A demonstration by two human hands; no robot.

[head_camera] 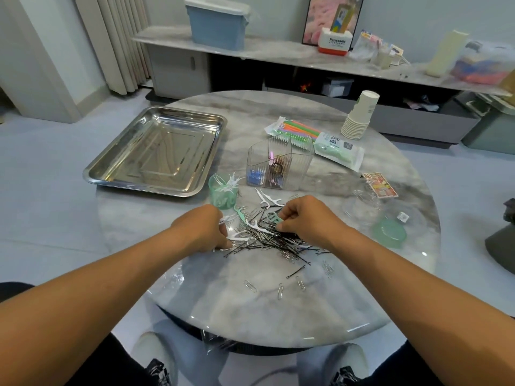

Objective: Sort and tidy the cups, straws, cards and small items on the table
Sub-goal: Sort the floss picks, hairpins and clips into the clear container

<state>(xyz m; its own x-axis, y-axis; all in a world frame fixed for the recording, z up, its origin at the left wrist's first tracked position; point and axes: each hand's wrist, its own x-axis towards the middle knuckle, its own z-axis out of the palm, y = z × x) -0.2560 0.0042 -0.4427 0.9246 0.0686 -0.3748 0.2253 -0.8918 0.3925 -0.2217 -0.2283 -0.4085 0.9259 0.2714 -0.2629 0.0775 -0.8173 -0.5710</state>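
Note:
A tangled pile of black hairpins, paper clips and floss picks (267,238) lies on the round marble table (278,316). My left hand (204,227) grips white floss picks at the pile's left edge. My right hand (303,218) pinches a green floss pick (274,218) over the pile. A small green cup (223,193) holding white floss picks stands just behind my left hand. Further back are a clear organizer box (278,165), a pack of coloured straws (312,137), a stack of paper cups (361,115) and cards (380,185).
A steel tray (156,151) sits at the table's back left. A green lid (390,232) and a clear plastic container (362,201) lie to the right. Loose paper clips (280,291) are scattered near the front edge. A low shelf with boxes runs behind.

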